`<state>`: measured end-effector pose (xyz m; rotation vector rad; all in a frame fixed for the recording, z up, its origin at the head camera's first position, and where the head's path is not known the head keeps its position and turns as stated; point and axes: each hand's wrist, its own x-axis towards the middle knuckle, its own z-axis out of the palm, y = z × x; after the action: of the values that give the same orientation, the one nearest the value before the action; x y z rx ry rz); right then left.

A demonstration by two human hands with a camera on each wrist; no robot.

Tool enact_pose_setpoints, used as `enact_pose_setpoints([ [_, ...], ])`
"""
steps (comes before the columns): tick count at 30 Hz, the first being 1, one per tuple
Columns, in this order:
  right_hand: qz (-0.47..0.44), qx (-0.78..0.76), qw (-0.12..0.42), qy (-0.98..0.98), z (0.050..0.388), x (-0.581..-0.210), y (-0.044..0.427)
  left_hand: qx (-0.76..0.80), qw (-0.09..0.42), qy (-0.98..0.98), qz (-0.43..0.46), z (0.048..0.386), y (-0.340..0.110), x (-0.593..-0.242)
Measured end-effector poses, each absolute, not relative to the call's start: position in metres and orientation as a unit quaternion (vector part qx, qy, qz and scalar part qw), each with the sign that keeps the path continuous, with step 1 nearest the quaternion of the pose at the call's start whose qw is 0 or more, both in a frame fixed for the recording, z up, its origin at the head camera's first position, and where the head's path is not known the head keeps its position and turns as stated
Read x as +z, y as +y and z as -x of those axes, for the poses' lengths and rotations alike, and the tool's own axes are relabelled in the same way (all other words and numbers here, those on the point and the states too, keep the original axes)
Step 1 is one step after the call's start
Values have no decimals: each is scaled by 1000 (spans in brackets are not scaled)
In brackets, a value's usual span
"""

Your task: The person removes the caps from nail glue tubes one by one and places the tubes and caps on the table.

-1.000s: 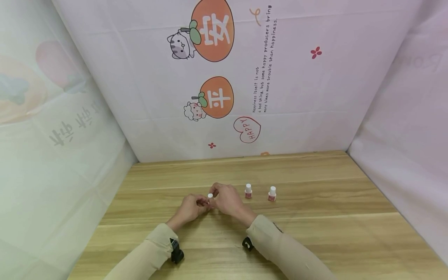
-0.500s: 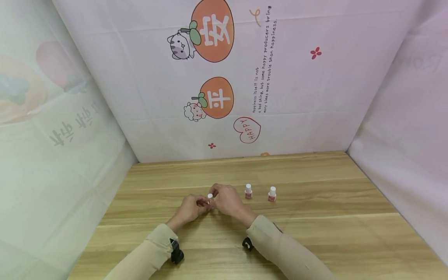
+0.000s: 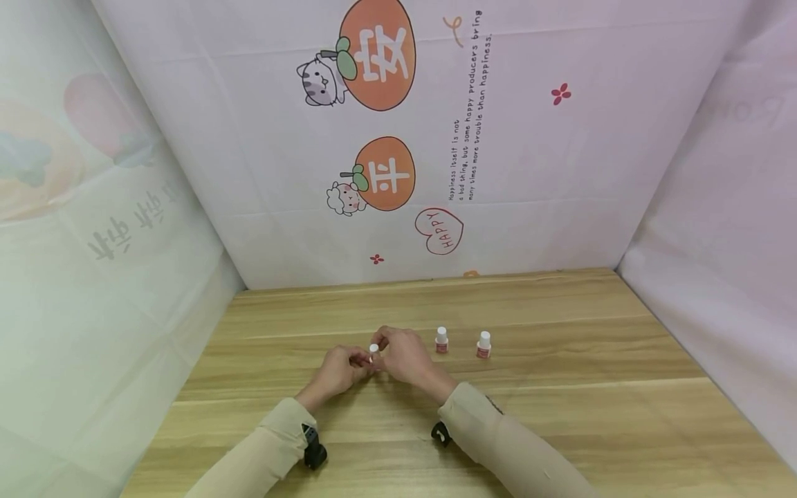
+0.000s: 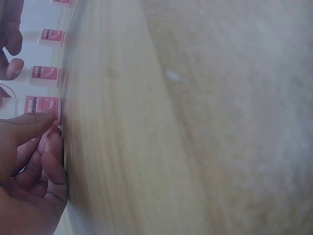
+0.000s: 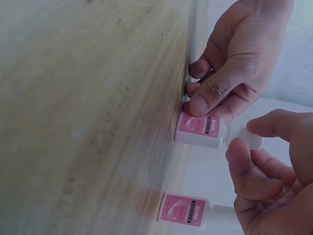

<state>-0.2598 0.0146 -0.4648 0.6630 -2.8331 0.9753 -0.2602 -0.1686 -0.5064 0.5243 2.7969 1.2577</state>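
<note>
A small white nail glue bottle (image 5: 199, 126) with a pink label and a white cap (image 3: 373, 348) stands upright on the wooden table. My left hand (image 3: 339, 369) pinches its body low down, thumb (image 4: 34, 125) across the label. On the other side, my right hand (image 3: 405, 356) has thumb and fingertips around the cap, plainest in the right wrist view. Two matching bottles, a nearer one (image 3: 441, 340) and a farther one (image 3: 483, 344), stand to the right of my right hand. The left wrist view shows another pink-labelled bottle (image 4: 62, 2) cut off at the top edge.
Wood-grain table (image 3: 560, 415) spreads around both hands. A printed white cloth (image 3: 529, 173) hangs behind it, with pale cloth on the left and right sides. Small black devices (image 3: 314, 449) are strapped at both sleeves.
Hardly anything differs. Both hands keep their places on the bottle, and the bottles to the right stay where they were.
</note>
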Motion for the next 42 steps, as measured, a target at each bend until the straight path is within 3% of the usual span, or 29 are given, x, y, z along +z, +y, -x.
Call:
enact_pose_setpoints([
  [42,-200,311,36,-929,260,-466,13,400,16,901,-168,260,-168,-506],
])
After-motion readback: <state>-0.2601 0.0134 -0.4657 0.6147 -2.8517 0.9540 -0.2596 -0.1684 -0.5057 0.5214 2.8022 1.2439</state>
